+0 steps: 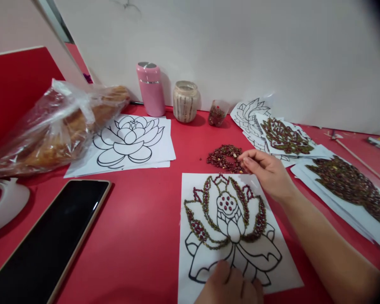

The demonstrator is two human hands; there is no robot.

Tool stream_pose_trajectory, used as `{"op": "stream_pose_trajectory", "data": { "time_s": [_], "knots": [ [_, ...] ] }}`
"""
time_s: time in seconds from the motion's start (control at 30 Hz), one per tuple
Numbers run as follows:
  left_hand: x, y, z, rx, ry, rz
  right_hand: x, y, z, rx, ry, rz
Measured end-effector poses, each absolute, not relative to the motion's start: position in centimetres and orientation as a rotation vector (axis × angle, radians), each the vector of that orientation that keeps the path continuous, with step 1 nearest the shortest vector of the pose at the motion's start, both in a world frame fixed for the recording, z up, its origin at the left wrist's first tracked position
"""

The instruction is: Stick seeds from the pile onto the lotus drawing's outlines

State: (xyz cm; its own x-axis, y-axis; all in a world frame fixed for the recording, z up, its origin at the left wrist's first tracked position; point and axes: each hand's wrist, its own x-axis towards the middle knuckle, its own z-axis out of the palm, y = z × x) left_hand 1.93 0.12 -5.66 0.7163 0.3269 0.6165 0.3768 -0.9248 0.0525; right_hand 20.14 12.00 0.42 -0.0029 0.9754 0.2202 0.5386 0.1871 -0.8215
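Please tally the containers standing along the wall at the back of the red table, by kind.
Pink flask: 1
Glass jar: 1
Small cup of beans: 1
Total: 3

Red table [145, 211] laid with papers, beans and jars.

A lotus sheet [234, 228] is placed near centre, with a bean pile [224, 157] just beyond it. A phone [47, 240] is seen near left, a plastic bag [53, 126] far left, blank drawings [129, 141] beside it. A pink flask [151, 88], a jar [185, 101] and a small cup [217, 114] are lined along the far edge; finished sheets [335, 177] are stacked right.
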Motion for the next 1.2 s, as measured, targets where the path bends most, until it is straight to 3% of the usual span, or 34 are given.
{"op": "stream_pose_trajectory", "data": {
  "time_s": [0.3, 0.6, 1.2],
  "knots": [
    [2.4, -0.2, -4.3, -2.731, -0.691, -1.038, 17.4, 5.0, 0.4, -1.413, -1.949, 0.786],
    [-0.1, 0.4, -3.9, -2.895, -0.601, -0.857, 16.3, 4.4, -0.1, -1.465, -2.113, 0.744],
    [-0.6, 0.5, -5.0, -2.845, -0.682, -0.946, 16.2, 3.8, -0.6, -1.422, -2.319, 0.61]
  ]
}}
